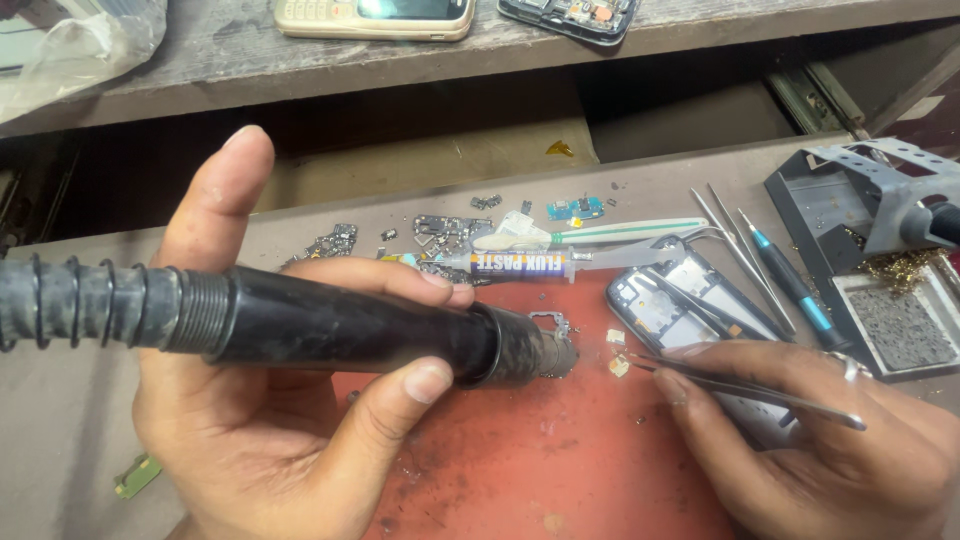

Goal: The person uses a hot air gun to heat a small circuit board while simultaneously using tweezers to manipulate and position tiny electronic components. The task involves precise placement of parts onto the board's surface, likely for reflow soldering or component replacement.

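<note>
Black plastic fills the middle of the head view: your left hand (290,400) is wrapped around the thick black hot-air handle (340,325), thumb up, index finger along the top, another finger pressing from below. Its ribbed hose with a wire coil (80,303) runs off the left edge. The scorched metal nozzle (535,350) points right, tip low over the red work mat (530,470), beside a small metal frame part (550,322).

Your right hand (830,440) is pinched shut on slim steel tweezers (740,385), whose points reach left to a tiny pale component (619,366) on the mat, close to the nozzle mouth. You can't tell whether the tips actually grip it.

Just behind that, a dark opened phone body (665,305) lies partly under your right hand. A flux syringe with a blue and yellow label (525,264) lies across the bench behind the nozzle, with a white and green toothbrush (600,232) beyond it. Metal shield scraps (440,232) and a small blue circuit board (574,208) are scattered farther back. To the right lie spare tweezers (740,255) and a blue-handled screwdriver (795,285), then a grey metal stand (870,185) over a tray with brass wool (905,268). On the wooden shelf (200,60) up top sit a beige keypad phone (375,17), a stripped phone board (570,15), and a crumpled clear plastic bag (75,50).
</note>
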